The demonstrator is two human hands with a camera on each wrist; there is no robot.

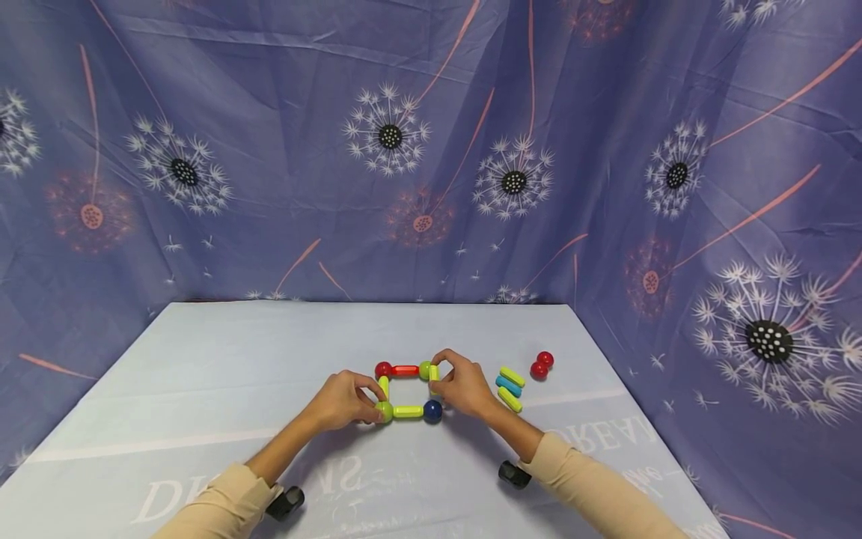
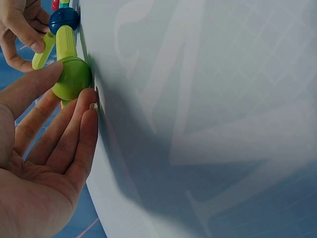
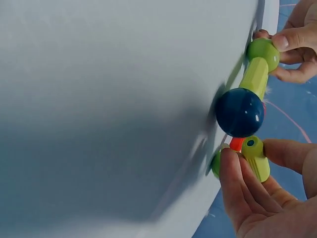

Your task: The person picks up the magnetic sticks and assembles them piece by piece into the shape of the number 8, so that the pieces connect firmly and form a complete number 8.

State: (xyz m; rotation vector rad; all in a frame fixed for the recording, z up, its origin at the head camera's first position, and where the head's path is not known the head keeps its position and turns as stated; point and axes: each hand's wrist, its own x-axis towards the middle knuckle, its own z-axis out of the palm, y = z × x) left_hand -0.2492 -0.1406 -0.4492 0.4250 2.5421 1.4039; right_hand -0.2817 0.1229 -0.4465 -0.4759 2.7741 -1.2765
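Balls and rods of a magnetic building set lie on the table in a square outline. My left hand holds the green ball at the front left corner. A yellow-green rod links it to a dark blue ball. At the back, a red rod joins a red ball to another green ball. A left-side rod is partly behind my fingers. My right hand pinches a yellow-green rod on the right; its near end shows bare, apart from the blue ball.
Right of the square lie two yellow-green rods with a blue rod between them. Two red balls sit farther right. The pale table cloth meets a patterned purple curtain at the back and sides.
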